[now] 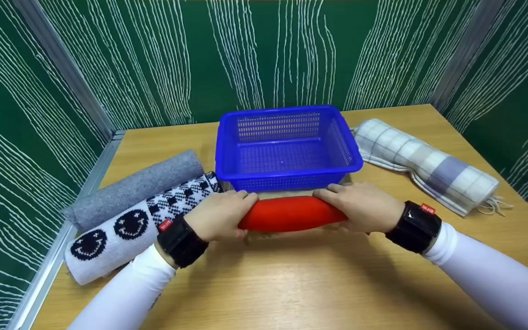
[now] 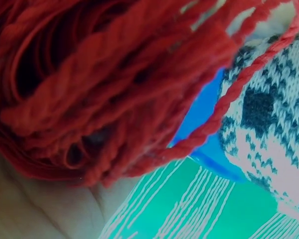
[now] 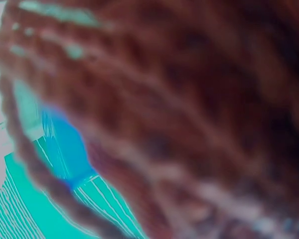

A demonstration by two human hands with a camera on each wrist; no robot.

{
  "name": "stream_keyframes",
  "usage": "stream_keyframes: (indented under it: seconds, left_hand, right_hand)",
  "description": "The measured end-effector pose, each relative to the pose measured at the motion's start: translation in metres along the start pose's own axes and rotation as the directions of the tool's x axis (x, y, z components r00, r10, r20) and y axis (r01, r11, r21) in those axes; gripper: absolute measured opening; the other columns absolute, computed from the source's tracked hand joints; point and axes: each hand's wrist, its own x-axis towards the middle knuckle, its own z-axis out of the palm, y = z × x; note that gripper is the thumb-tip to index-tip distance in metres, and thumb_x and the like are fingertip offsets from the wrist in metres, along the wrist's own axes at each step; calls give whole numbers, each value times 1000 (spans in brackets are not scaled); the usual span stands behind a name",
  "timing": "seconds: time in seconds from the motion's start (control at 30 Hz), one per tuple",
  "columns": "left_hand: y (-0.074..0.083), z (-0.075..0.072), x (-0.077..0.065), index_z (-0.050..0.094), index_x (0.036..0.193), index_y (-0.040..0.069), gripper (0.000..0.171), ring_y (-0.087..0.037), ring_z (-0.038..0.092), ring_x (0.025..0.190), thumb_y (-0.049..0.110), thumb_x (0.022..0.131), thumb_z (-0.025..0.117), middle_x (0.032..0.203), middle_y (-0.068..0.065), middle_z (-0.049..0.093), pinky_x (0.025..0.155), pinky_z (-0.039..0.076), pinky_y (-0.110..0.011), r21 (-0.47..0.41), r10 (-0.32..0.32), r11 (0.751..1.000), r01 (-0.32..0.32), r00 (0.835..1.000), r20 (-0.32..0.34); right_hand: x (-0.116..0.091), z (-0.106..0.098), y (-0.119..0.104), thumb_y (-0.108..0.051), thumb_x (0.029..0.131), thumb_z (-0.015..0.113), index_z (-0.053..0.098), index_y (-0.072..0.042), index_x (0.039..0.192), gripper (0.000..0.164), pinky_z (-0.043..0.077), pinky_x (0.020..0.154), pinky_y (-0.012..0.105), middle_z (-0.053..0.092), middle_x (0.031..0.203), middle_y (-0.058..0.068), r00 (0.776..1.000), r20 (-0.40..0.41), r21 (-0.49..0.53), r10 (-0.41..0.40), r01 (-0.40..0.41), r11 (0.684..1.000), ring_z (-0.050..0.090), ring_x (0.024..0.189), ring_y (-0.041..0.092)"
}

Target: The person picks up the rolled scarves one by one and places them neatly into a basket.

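Note:
A rolled red scarf [image 1: 291, 213] is held level between my two hands, in front of the blue basket. My left hand [image 1: 222, 214] grips its left end and my right hand [image 1: 360, 206] grips the right end. Twisted red tassels [image 2: 139, 89] and the coiled layers of the roll fill much of the left wrist view, beside the palm. In the right wrist view the tassels [image 3: 154, 109] are close and blurred. The blue plastic basket [image 1: 289, 174] stands just beyond the scarf, with nothing inside it.
On the left lie a rolled grey scarf [image 1: 140, 185] and a rolled black-and-white knit scarf [image 1: 112, 245] with smiley faces. A rolled plaid scarf [image 1: 429, 165] with fringe lies right of the basket. Green walls [image 1: 264, 55] with white lines enclose the wooden table [image 1: 282, 288].

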Motion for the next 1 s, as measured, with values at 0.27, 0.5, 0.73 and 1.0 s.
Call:
stream_keyframes:
  seconds: [0.27, 0.5, 0.73, 1.0]
  left_hand:
    - [-1, -6, 3, 59, 130, 9, 60, -31, 71, 105, 23, 82, 93, 116, -12, 71, 92, 63, -51, 6, 5, 1000, -5, 1000, 4]
    - [-3, -10, 6, 60, 134, 10, 64, -33, 72, 108, 24, 81, 93, 119, -13, 72, 94, 63, -52, 31, 9, 999, -9, 1000, 2]
    - [-5, -12, 9, 61, 132, 9, 64, -32, 72, 105, 24, 79, 94, 116, -12, 72, 90, 63, -52, 50, 26, 998, -25, 1000, -16]
    - [-6, -16, 12, 61, 131, 10, 62, -31, 72, 102, 23, 79, 93, 114, -11, 72, 88, 63, -52, 66, 18, 998, -17, 1000, -23]
  right_hand:
    - [1, -4, 3, -41, 76, 99, 64, -8, 137, 78, 64, 74, 51, 73, 108, 12, 1000, -3, -7, 5, -5, 1000, 73, 92, 32]
    - [1, -5, 6, -34, 68, 104, 64, -7, 140, 87, 65, 76, 54, 73, 111, 14, 1000, -23, -23, 12, -13, 1000, 76, 93, 34]
    - [1, -8, 9, -25, 66, 104, 63, -6, 141, 88, 65, 80, 56, 73, 113, 16, 999, -32, -30, 13, -14, 999, 75, 95, 36]
    - [1, -11, 12, -14, 73, 99, 65, -5, 139, 75, 65, 79, 56, 75, 112, 16, 998, -68, -44, 7, -10, 999, 77, 96, 36]
